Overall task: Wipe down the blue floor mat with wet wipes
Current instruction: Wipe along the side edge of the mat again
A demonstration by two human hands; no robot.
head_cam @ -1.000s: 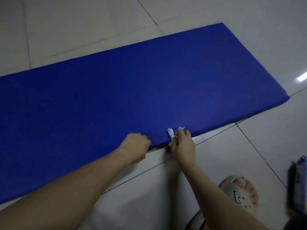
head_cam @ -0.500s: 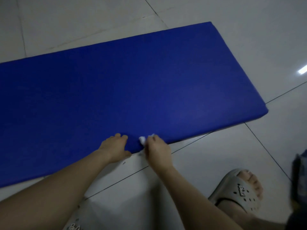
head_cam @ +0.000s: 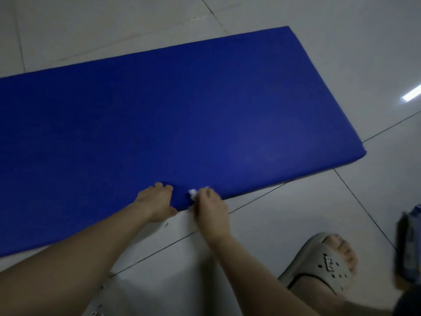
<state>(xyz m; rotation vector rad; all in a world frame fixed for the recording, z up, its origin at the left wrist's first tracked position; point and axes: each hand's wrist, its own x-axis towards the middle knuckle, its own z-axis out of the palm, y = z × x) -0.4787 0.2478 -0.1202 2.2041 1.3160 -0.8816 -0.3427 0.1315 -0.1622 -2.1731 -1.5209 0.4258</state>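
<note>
Here the blue floor mat [head_cam: 205, 110] lies flat on the tiled floor [head_cam: 284, 224], running from the left edge out to the far right. The right grip [head_cam: 210, 208] is closed round a crumpled white wet wipe [head_cam: 193, 193] and holds it against the mat's near edge. Just to its left, the left grip [head_cam: 157, 201] clasps the same edge, with the fingers bent over the top and the thumb along the side. A grey slipper [head_cam: 323, 265] stands near right, beside a blurred dark object [head_cam: 410, 245].
</note>
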